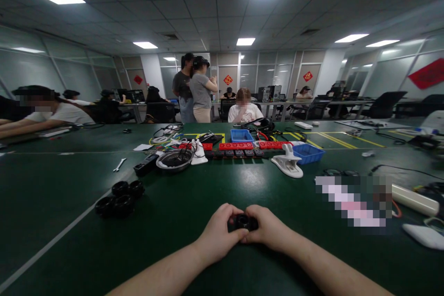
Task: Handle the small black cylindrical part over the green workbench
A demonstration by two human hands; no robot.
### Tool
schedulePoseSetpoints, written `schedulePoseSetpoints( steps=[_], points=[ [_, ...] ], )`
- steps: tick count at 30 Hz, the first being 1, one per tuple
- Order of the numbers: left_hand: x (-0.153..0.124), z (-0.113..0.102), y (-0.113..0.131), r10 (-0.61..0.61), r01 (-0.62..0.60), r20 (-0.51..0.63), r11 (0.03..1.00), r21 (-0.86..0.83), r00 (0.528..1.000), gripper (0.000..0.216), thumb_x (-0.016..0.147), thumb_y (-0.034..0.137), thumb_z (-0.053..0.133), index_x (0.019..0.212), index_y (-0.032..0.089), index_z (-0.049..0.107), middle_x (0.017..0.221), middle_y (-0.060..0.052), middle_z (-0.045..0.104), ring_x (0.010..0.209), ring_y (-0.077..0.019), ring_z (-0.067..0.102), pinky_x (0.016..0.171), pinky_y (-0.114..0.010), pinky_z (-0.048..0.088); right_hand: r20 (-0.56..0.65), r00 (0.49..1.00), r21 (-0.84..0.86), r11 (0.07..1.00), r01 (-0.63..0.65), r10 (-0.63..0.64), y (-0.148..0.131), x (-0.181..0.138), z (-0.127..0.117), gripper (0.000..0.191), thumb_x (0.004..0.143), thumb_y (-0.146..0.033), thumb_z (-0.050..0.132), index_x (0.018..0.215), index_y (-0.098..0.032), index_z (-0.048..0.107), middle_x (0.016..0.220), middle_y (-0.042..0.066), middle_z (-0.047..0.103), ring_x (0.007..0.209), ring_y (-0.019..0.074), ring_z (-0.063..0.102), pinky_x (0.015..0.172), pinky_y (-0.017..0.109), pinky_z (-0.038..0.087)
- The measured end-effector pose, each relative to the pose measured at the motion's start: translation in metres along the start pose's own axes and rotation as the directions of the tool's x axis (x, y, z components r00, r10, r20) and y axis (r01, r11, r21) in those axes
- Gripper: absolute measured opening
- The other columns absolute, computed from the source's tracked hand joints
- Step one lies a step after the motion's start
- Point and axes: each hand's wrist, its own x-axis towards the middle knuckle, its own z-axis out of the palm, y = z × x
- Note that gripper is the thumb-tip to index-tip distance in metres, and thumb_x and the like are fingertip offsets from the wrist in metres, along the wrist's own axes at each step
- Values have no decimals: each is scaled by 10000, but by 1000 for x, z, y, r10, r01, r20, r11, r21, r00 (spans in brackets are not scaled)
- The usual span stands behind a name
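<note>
My left hand (pixel 217 236) and my right hand (pixel 270 231) meet low at the middle of the green table (pixel 69 194). Both are closed round one small black round part (pixel 243 221), which shows between the thumbs. The fingers wrap its sides and hide most of it. A cluster of several similar black round parts (pixel 120 198) lies on the table to the left, apart from my hands.
Farther back lie a dark metal bowl (pixel 174 159), red and black strips (pixel 236 146), two blue bins (pixel 308 152), a white clamp stand (pixel 288 162) and a wrench (pixel 120 164). White devices (pixel 414 200) sit at right. People sit and stand beyond the table.
</note>
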Motion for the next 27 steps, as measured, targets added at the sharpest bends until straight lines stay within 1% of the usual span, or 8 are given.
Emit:
schedulePoseSetpoints(
  steps=[2, 4, 7, 10, 13, 19, 22, 27],
  points=[
    [0, 1, 0, -11, 11, -25, 1000, 3, 1000, 246, 644, 176, 636, 879, 179, 566, 837, 0, 487, 746, -148, 455, 673, -244, 371, -58, 998, -109, 994, 7, -13, -3, -1, 5, 245, 586, -329, 678, 690, -148, 550, 702, 8, 524, 645, 145, 469, 542, 224, 310],
    [0, 1, -1, -10, 10, -37, 1000, 3, 999, 243, 647, 174, 631, 880, 177, 561, 842, -2, 484, 749, -150, 453, 679, -248, 373, -105, 994, -199, 980, 11, -33, -5, -3, 9, 201, 638, -313, 626, 735, -150, 558, 737, 34, 542, 685, 166, 490, 589, 246, 331],
    [1, -1, -1, -3, 3, -25, 1000, 1, 1000, 247, 653, 179, 627, 890, 179, 559, 842, -2, 481, 749, -151, 451, 675, -250, 373, -125, 992, -228, 974, 3, -32, -6, -4, 11, 210, 666, -320, 599, 786, -153, 560, 788, 54, 549, 728, 183, 507, 634, 266, 354],
    [2, -6, 0, 29, -28, 59, 999, -17, 998, 259, 655, 176, 628, 905, 182, 561, 850, 0, 482, 752, -149, 451, 664, -242, 371, -79, 992, -139, 986, 88, -100, -4, -5, 7, 331, 633, -385, 642, 869, -167, 563, 841, 47, 551, 761, 185, 510, 655, 267, 373],
    [2, -10, 0, 67, -59, 141, 996, -62, 988, 283, 658, 170, 631, 930, 181, 556, 870, 0, 491, 749, -143, 453, 649, -231, 370, 10, 981, -1, 981, 194, -194, -1, -6, -1, 419, 588, -383, 694, 933, -184, 567, 881, 28, 561, 790, 181, 516, 680, 262, 385],
    [2, -10, 4, 90, -86, 150, 996, -30, 985, 262, 662, 181, 634, 914, 180, 563, 874, -2, 502, 761, -148, 461, 650, -229, 366, 141, 972, 183, 970, 160, -187, 5, -3, -11, 345, 585, -263, 715, 888, -153, 591, 818, -3, 565, 750, 156, 521, 634, 228, 389],
    [1, -10, 6, 118, -118, 133, 993, -10, 984, 236, 673, 207, 634, 897, 178, 565, 883, -6, 497, 751, -144, 457, 634, -220, 363, 160, 969, 214, 965, 152, -188, 9, -1, -11, 312, 591, -257, 711, 856, -145, 592, 793, -14, 546, 732, 144, 512, 617, 217, 383],
    [0, -10, 5, 100, -101, 139, 995, 5, 985, 268, 677, 198, 627, 936, 193, 562, 889, -7, 502, 738, -141, 459, 616, -214, 362, 170, 966, 213, 964, 159, -197, 14, 0, -11, 298, 600, -253, 707, 856, -154, 591, 788, -19, 541, 733, 143, 507, 618, 214, 376]
  ],
)
